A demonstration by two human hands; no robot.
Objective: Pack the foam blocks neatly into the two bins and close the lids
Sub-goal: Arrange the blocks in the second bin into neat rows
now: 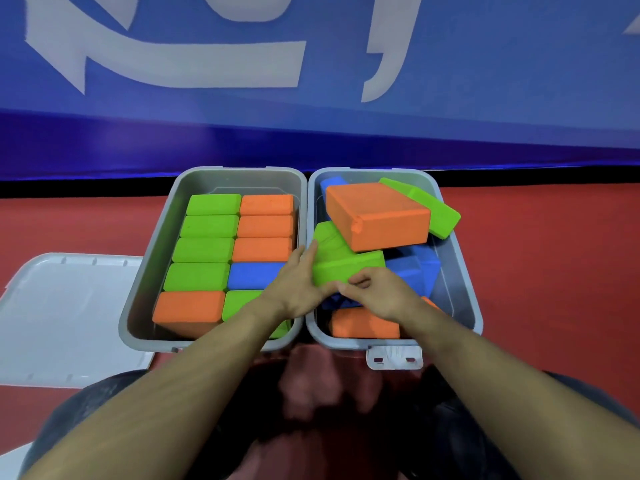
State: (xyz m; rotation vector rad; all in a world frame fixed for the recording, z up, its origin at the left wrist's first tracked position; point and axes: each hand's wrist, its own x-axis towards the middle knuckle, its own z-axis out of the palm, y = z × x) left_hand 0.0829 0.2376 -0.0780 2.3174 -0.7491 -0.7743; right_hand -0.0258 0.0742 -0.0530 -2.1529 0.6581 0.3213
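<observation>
Currently both hands are on one green block (pixel 348 270) in the right bin (pixel 464 271). Left hand (pixel 298 289) reaches across the shared rims from the left bin's side, fingers (pixel 308 252) spread along the block's near-left edge. Right hand (pixel 377 292) curls over the block's near side, fingers closed on it. So both are gripping the same block.

Right bin is a jumble: a big orange block (pixel 377 216) sits tilted on top, beyond the held green block; another green one (pixel 436 209) leans over the far-right rim; blue blocks (pixel 415 268) lie right of the held block and under it; an orange block (pixel 363 323) lies flat at the near wall, below the hands.

Left bin (pixel 138 306), touching the right bin's left side, is packed tidy: two columns, green and orange, with one blue block (pixel 254 275) in the right column just left of the left hand.

White lid (pixel 65 317) lies flat left of the left bin. Latch tab (pixel 394 358) hangs off the right bin's near rim. Both bins are open, on a red surface (pixel 554 271).
</observation>
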